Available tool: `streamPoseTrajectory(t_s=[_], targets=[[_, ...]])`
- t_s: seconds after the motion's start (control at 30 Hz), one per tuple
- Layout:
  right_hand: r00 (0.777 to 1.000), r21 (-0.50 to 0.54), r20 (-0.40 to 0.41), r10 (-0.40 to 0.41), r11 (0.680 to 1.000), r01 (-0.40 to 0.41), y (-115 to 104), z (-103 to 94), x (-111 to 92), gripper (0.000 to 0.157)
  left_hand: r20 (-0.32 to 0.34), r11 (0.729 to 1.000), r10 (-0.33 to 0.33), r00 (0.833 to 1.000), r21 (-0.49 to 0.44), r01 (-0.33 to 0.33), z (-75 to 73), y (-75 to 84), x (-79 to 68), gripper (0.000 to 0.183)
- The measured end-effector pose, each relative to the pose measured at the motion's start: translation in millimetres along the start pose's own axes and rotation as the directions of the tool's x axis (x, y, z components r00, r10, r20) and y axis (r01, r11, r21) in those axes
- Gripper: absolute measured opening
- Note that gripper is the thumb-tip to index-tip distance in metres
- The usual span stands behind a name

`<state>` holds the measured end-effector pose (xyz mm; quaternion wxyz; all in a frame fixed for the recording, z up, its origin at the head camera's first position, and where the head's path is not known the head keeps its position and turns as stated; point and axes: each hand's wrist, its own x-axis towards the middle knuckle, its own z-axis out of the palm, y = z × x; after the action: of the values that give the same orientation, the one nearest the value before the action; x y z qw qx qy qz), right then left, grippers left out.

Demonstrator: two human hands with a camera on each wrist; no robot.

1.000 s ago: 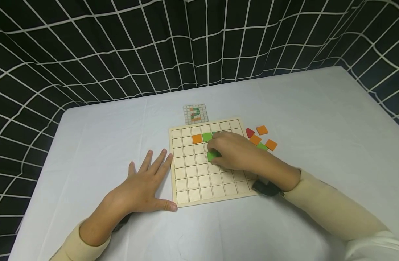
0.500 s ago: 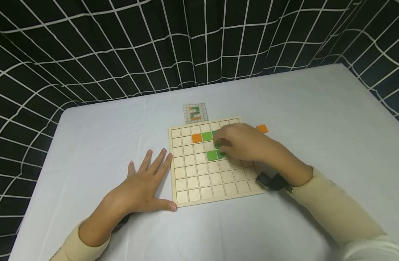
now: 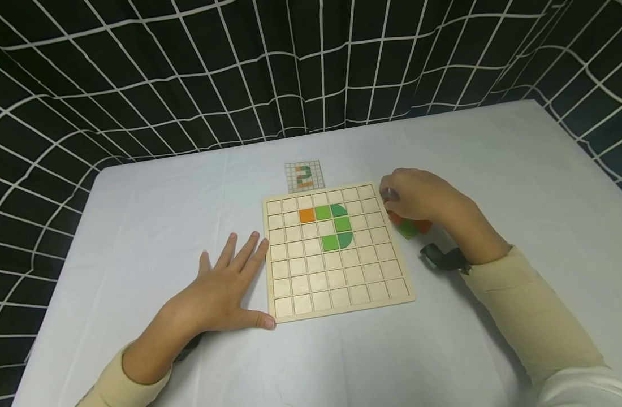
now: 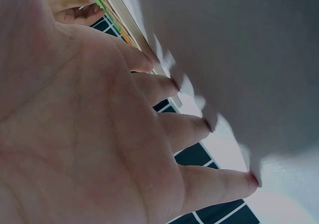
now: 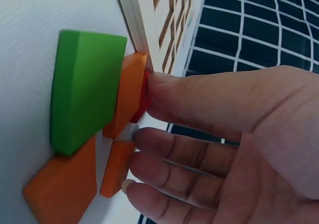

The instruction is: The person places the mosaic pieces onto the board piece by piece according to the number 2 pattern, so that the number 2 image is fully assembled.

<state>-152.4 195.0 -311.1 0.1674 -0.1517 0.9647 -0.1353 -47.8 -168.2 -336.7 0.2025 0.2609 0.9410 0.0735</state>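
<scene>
My left hand point(image 3: 216, 299) lies with spread, straight fingers on the white cloth, fingertips and thumb at the left edge of the wooden grid board point(image 3: 318, 282). On the board, an orange square tile point(image 3: 306, 215), green square tiles point(image 3: 323, 212) and dark green rounded tiles point(image 3: 344, 240) form a hooked shape. Beyond the board's right edge, my right hand point(image 3: 418, 192) reaches down with curled fingers. In the right wrist view its thumb is against a red tile point(image 5: 143, 98), which it appears to pinch; the index finger is mostly hidden. Beside it lie a green tile point(image 5: 88, 87) and orange tiles point(image 5: 119, 167).
A small pattern card point(image 3: 305, 176) showing a coloured figure on a grid lies behind the board. The table point(image 3: 163, 209) wears a white cloth. A black curtain with white grid lines point(image 3: 321, 68) hangs behind and at both sides.
The right hand has set a green square between the rounded tiles on the board, let go and moved right to the loose tiles. The left hand has stayed in place.
</scene>
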Motion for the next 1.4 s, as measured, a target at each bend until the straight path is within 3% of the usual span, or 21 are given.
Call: streamPoseTrajectory(t_s=[0.17, 0.3, 0.53, 0.77, 1.0, 1.4], targets=[[0.999, 0.047, 0.028, 0.045, 0.998, -0.047, 4, -0.9, 0, 0.008, 0.0, 1.0, -0.001, 1.0, 0.002, 0.001, -0.1, -0.4, 0.2, 0.133], [0.996, 0.076, 0.045, 0.071, 0.994, -0.075, 7, -1.9, 0, 0.014, -0.006, 1.0, 0.001, 1.0, 0.003, -0.001, 0.4, -0.6, 0.4, 0.132], [0.999, 0.063, 0.051, 0.01, 0.998, -0.013, 11, -1.9, 1, 0.017, -0.01, 1.0, 0.001, 1.0, 0.001, -0.001, 0.6, -0.1, 0.5, 0.132], [0.994, 0.079, 0.042, 0.099, 0.992, -0.102, 14, -3.7, 2, 0.013, -0.008, 1.0, -0.002, 1.0, -0.003, 0.002, 0.4, 0.4, 0.0, 0.132], [0.998, 0.108, 0.063, 0.03, 0.994, -0.037, 18, -6.0, 0, 0.03, -0.006, 1.0, -0.001, 1.0, 0.001, 0.001, 0.1, 0.5, 0.0, 0.132], [0.998, 0.048, 0.054, 0.024, 0.999, -0.027, 22, -5.0, 3, 0.017, 0.005, 1.0, -0.006, 1.0, 0.002, 0.006, -0.3, 0.5, 0.4, 0.132]])
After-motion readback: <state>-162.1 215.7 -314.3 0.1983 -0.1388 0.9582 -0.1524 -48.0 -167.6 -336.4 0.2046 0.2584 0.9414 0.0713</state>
